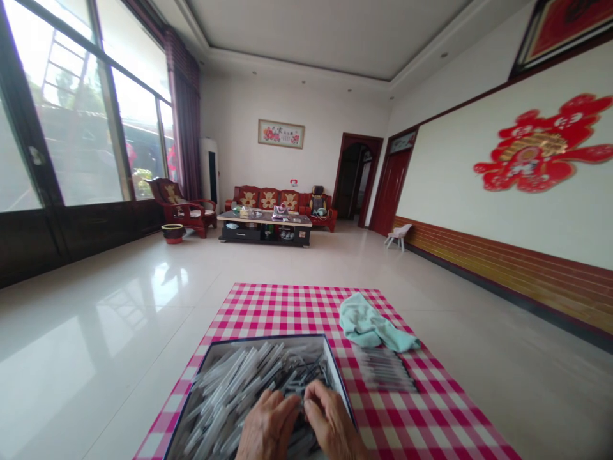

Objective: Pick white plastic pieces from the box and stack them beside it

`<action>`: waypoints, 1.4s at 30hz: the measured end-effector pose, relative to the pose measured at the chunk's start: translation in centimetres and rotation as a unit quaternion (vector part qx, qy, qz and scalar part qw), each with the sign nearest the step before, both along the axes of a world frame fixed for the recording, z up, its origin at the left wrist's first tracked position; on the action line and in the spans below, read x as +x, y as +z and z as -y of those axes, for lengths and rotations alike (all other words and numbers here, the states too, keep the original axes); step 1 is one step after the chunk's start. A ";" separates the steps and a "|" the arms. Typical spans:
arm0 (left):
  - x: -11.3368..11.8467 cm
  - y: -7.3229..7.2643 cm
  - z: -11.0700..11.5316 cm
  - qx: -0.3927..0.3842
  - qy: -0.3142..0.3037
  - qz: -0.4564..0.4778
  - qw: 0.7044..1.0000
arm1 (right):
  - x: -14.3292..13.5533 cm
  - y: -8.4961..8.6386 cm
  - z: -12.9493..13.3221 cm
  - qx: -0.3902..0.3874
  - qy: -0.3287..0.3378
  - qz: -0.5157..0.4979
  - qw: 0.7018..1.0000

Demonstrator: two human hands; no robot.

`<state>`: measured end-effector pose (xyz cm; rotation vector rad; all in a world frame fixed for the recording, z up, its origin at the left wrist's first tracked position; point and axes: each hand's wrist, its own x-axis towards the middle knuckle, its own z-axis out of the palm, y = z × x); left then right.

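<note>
A wide box (339, 370) with a dark blue rim holds a heap of clear pen barrels (234, 377) and thin black pen parts (313, 370). Over its near side my left hand (269, 423) is closed, thumb and fingers pinched together. Close by on its right, my right hand (330, 418) curls with its fingertips pressed together. The two sets of fingertips almost meet; whatever is between them is too small and blurred to name. To the right of the box lies a neat row of pens (387, 369) with clear barrels and dark ends.
The table bears a pink-and-white checked cloth (282, 310). A crumpled mint-green cloth (366, 322) lies at the far right, touching the row of pens. Across the tiled floor stand a low table (263, 220), a wooden armchair (184, 207) and a small stool (399, 236).
</note>
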<state>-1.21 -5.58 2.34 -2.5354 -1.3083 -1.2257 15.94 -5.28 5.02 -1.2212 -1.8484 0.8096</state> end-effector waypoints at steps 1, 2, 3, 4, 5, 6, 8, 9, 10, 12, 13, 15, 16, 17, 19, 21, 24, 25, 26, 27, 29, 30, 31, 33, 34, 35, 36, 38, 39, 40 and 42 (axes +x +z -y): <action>0.0 0.0 0.0 0.003 0.001 -0.001 1.000 | 0.0 0.0 0.0 -0.003 0.000 0.000 1.000; 0.0 0.1 0.0 0.005 0.002 -0.001 1.000 | -0.1 0.1 -0.1 -0.006 -0.002 0.002 1.000; 0.1 0.0 0.0 0.004 0.003 -0.002 1.000 | -0.2 0.0 -0.1 -0.009 -0.004 0.005 1.000; 0.1 0.0 0.0 0.001 0.003 -0.004 1.000 | -0.2 0.0 -0.2 -0.012 -0.005 0.009 1.000; 0.1 0.0 -0.1 -0.004 0.001 -0.007 1.000 | -0.3 -0.1 -0.3 -0.016 -0.007 0.014 1.000; 0.1 -0.1 -0.1 -0.010 -0.002 -0.011 1.000 | -0.4 -0.3 -0.4 -0.020 -0.008 0.018 1.000; 0.1 -0.2 -0.1 -0.020 -0.001 -0.015 1.000 | -0.4 -0.5 -0.6 -0.027 -0.015 0.021 0.999; 0.0 -0.3 -0.1 -0.022 0.000 -0.015 1.000 | -0.5 -0.7 -0.6 -0.030 -0.019 0.020 0.999; 0.0 -0.4 -0.1 -0.023 0.001 -0.014 1.000 | -0.5 -0.7 -0.6 -0.033 -0.024 0.017 0.999; 0.0 -0.5 -0.2 -0.026 0.001 -0.014 1.000 | -0.4 -0.7 -0.5 -0.032 -0.026 0.009 0.999; 0.0 -0.5 -0.2 -0.028 0.001 -0.015 1.000 | -0.4 -0.6 -0.4 -0.026 -0.025 0.007 0.999; 0.0 -0.6 -0.2 -0.031 -0.001 -0.017 0.999 | -0.3 -0.4 -0.2 -0.008 -0.022 0.010 1.000; 0.0 -0.6 -0.2 -0.032 -0.001 -0.017 0.999 | -0.3 -0.3 -0.2 -0.002 -0.019 0.018 1.000; 0.0 -0.6 -0.2 -0.032 -0.002 -0.017 0.999 | -0.3 -0.2 -0.1 0.000 -0.016 0.028 0.999; -0.1 -0.7 -0.2 -0.032 -0.003 -0.017 0.999 | -0.3 -0.1 -0.2 -0.007 -0.012 0.049 0.999; -0.1 -0.7 -0.2 -0.033 -0.005 -0.020 0.999 | -0.3 -0.2 -0.3 -0.014 -0.011 0.065 0.998; -0.1 -0.7 -0.2 -0.035 -0.005 -0.026 0.999 | -0.4 -0.5 -0.4 -0.026 -0.013 0.069 0.997; -0.1 -0.7 -0.2 -0.036 -0.004 -0.028 0.999 | -0.4 -0.6 -0.5 -0.031 -0.011 0.068 0.997; -0.1 -0.7 -0.2 -0.038 -0.003 -0.029 0.999 | -0.4 -0.7 -0.5 -0.035 -0.008 0.068 0.997; -0.1 -0.6 -0.2 -0.039 -0.002 -0.030 0.999 | -0.4 -0.8 -0.5 -0.037 -0.006 0.068 0.997; -0.1 -0.6 -0.1 -0.044 -0.001 -0.034 0.998 | -0.3 -1.1 -0.6 -0.035 -0.004 0.070 0.997; -0.1 -0.5 -0.1 -0.046 0.000 -0.036 0.998 | -0.3 -1.2 -0.7 -0.032 -0.007 0.071 0.997; 0.0 -0.4 -0.1 -0.049 0.000 -0.039 0.998 | -0.3 -1.4 -0.8 -0.027 -0.011 0.074 0.997; 0.0 -0.3 -0.1 -0.052 0.004 -0.041 0.998 | -0.3 -1.7 -0.9 -0.017 -0.021 0.079 0.997; 0.0 -0.2 -0.1 -0.053 0.006 -0.042 0.998 | -0.3 -1.8 -1.0 -0.014 -0.024 0.080 0.996; 0.0 -0.2 -0.1 -0.052 0.007 -0.042 0.998 | -0.3 -2.0 -1.0 -0.015 -0.026 0.079 0.996; 0.0 -0.2 0.0 -0.051 0.007 -0.043 0.998 | -0.3 -2.1 -1.1 -0.019 -0.026 0.075 0.997; 0.0 -0.1 0.0 -0.049 0.009 -0.045 0.998 | -0.3 -2.2 -1.1 -0.036 -0.022 0.064 0.997; 0.0 -0.1 0.0 -0.049 0.009 -0.046 0.998 | -0.3 -2.2 -1.1 -0.044 -0.020 0.058 0.997; 0.0 -0.1 0.0 -0.048 0.012 -0.045 0.998 | -0.3 -2.2 -1.1 -0.050 -0.019 0.052 0.997; 0.1 -0.1 0.1 -0.045 0.015 -0.044 0.998 | -0.3 -2.1 -1.1 -0.060 -0.017 0.038 0.997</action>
